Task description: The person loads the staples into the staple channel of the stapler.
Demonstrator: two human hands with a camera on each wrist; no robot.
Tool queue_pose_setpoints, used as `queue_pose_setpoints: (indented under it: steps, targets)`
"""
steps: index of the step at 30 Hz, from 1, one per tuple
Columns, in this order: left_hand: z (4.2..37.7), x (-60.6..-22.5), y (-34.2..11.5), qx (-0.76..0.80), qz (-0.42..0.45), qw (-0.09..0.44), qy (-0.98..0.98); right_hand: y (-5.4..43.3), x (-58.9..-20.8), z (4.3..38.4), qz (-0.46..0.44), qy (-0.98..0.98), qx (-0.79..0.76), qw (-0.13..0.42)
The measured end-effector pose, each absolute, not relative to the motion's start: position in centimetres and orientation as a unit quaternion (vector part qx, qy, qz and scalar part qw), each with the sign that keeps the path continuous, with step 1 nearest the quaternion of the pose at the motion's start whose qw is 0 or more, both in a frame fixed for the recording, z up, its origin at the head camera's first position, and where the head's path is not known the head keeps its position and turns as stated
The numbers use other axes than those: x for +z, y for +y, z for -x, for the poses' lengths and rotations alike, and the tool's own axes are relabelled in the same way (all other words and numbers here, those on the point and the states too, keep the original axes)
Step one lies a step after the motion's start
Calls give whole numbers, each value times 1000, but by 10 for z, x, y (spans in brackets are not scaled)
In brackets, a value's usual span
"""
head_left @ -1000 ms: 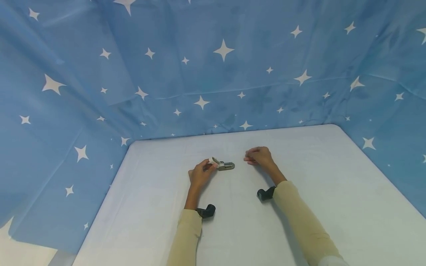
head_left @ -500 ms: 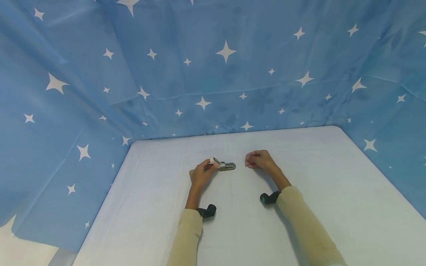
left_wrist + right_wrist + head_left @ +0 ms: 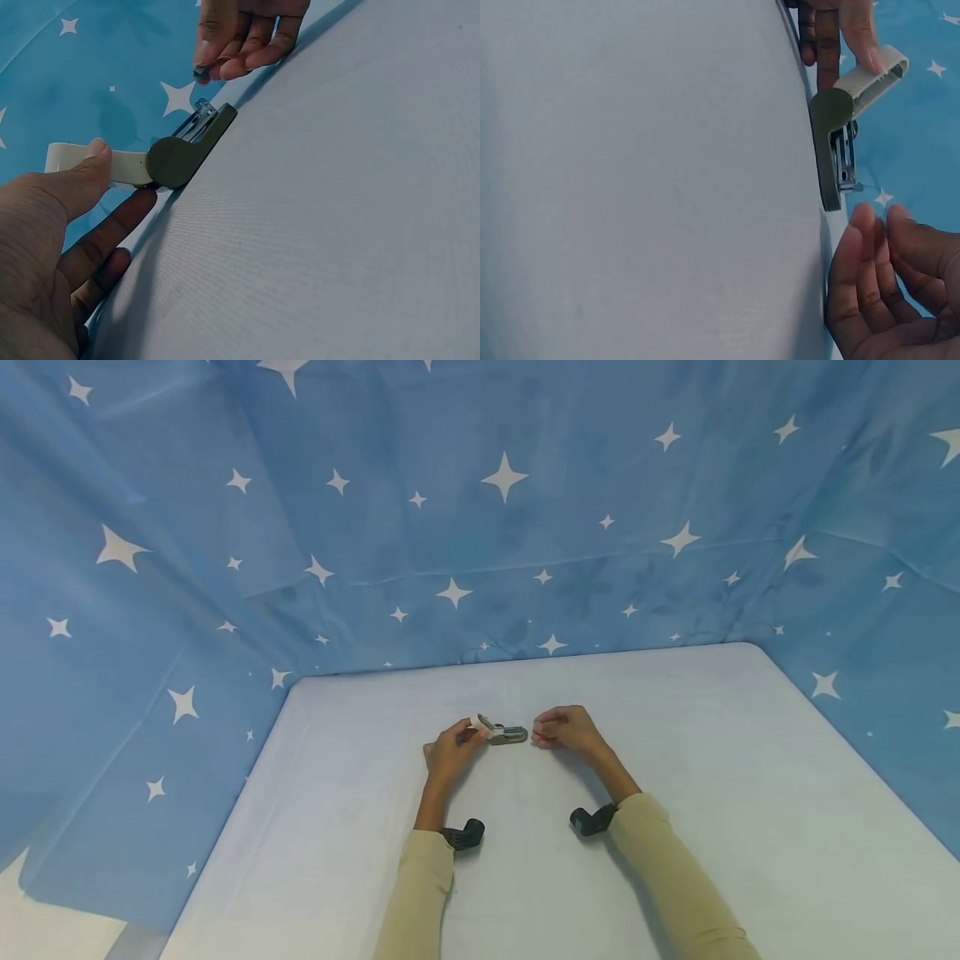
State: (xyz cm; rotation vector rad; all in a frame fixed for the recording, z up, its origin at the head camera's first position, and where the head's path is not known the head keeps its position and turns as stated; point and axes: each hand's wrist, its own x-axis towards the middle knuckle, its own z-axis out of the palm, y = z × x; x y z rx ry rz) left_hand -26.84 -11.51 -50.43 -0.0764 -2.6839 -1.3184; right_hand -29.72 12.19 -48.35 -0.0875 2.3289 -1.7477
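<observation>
A small stapler [image 3: 176, 160] with a white top and an olive-green base lies on the table, its top swung up and its metal magazine [image 3: 845, 157] exposed. My left hand [image 3: 452, 753] grips the white top, thumb on one side and fingers beneath, as the left wrist view shows. Just off the stapler's front end, my right hand [image 3: 567, 728] pinches a small dark grey strip [image 3: 201, 73] between thumb and fingertip. Only a thin edge of that strip shows in the right wrist view, and its exact kind is too small to tell.
A white cloth covers the table [image 3: 360, 777]. Blue curtains [image 3: 480, 527] with white stars hang along the back and both sides, close to the table's edges. Black wrist cameras [image 3: 463, 834] sit on both forearms.
My right hand has moved left and slightly nearer me, coming close to the stapler's front end. The left hand and the stapler have stayed in place.
</observation>
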Motion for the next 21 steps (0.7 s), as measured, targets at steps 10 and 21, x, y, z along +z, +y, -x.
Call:
queue_pose_setpoints:
  steps: [10,21]
  targets:
    - [269,-505,-114,-438,19,72,-896,103,-483,296,146,866,-478,31]
    - [268,-504,-114,-428,28,78,-900,90,-485,297,161,884,-438,-7]
